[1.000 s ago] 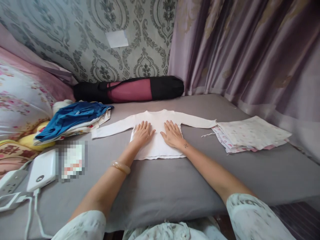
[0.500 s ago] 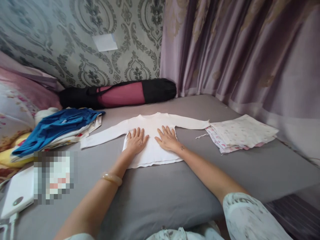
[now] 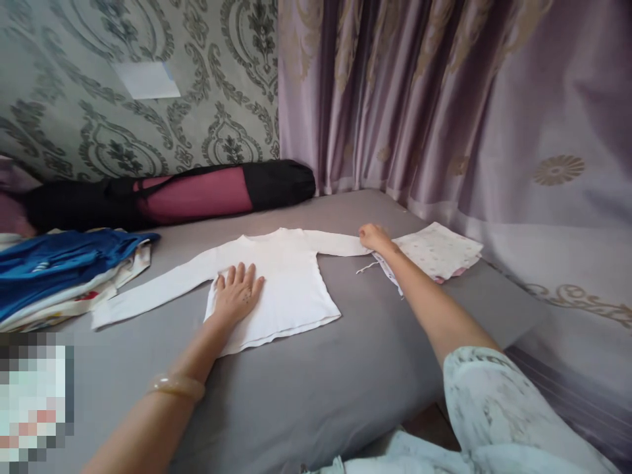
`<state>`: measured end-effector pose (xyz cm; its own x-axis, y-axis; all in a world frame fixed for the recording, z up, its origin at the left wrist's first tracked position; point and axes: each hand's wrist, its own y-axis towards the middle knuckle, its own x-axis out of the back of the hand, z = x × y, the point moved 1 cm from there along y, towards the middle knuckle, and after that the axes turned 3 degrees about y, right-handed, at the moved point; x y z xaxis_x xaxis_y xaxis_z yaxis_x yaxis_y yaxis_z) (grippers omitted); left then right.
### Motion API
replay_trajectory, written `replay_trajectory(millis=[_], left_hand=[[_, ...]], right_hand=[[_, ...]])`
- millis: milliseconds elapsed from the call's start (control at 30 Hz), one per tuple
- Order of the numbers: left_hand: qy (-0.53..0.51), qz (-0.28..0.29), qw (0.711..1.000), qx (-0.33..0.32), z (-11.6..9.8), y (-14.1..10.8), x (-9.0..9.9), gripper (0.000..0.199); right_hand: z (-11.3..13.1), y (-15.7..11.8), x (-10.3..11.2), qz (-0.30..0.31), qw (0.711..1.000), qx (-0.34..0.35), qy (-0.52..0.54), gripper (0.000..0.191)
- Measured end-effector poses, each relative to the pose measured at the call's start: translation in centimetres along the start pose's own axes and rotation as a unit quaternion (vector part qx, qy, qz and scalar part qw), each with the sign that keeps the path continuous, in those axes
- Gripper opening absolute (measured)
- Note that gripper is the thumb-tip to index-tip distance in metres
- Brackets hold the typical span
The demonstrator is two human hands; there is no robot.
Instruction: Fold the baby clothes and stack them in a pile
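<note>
A white long-sleeved shirt [image 3: 286, 283] lies spread flat on the grey sheet, both sleeves stretched out sideways. My left hand [image 3: 239, 293] rests open on the left part of its body, fingers spread. At the cuff of the right sleeve, my right hand [image 3: 376, 237] is closed, with its fingers curled round the sleeve end. Just beside that hand is a folded stack of pale printed cloth [image 3: 439, 250], partly covered by my forearm. A thin white string [image 3: 368, 267] sticks out from the stack's near side.
A pile of clothes with a blue garment [image 3: 64, 260] on top lies at the left. Along the wall rests a long black and maroon bag [image 3: 197, 194]. Purple curtains [image 3: 395, 99] hang behind the grey bed [image 3: 306, 388]. A blurred-out patch covers the lower left corner.
My right hand has left the shirt's body and moved right to the sleeve cuff, closing there. My left hand stays flat on the shirt. The view has turned to the right.
</note>
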<state>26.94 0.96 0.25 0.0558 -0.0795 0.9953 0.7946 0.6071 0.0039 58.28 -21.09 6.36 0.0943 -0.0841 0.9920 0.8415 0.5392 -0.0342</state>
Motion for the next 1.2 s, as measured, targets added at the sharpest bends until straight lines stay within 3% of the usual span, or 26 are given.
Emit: replay_trajectory(millis=[133, 333, 500, 633, 800, 900, 1000, 1200], left_hand=[[-0.001, 0.003, 1.0, 0.0, 0.1, 0.1, -0.1, 0.064], [0.0, -0.019, 1.0, -0.007, 0.3, 0.2, -0.6, 0.064], [-0.006, -0.009, 1.0, -0.006, 0.2, 0.2, -0.4, 0.064], [-0.009, 0.0, 1.0, 0.0, 0.1, 0.2, -0.2, 0.063], [-0.013, 0.001, 1.0, 0.002, 0.1, 0.2, -0.3, 0.064], [-0.019, 0.003, 1.0, 0.001, 0.1, 0.3, -0.4, 0.065], [-0.018, 0.007, 1.0, 0.003, 0.0, 0.3, -0.3, 0.064], [-0.001, -0.001, 1.0, -0.013, 0.1, 0.4, 0.3, 0.061]], right_hand=[[-2.0, 0.7, 0.4, 0.004, 0.999, -0.036, -0.038, 0.027], [-1.3, 1.0, 0.0, 0.048, 0.987, -0.113, -0.105, 0.041], [-0.7, 0.7, -0.3, 0.033, 0.988, -0.11, -0.099, 0.041], [-0.5, 1.0, 0.1, -0.027, 0.995, -0.097, -0.021, 0.034], [0.4, 2.4, 0.6, -0.071, 0.976, -0.083, 0.19, 0.019], [1.7, 3.2, 0.4, -0.126, 0.939, -0.076, 0.312, 0.019], [3.7, 3.5, 0.2, -0.174, 0.881, -0.086, 0.432, 0.021], [7.7, 2.8, 1.0, -0.178, 0.728, -0.076, 0.658, 0.015]])
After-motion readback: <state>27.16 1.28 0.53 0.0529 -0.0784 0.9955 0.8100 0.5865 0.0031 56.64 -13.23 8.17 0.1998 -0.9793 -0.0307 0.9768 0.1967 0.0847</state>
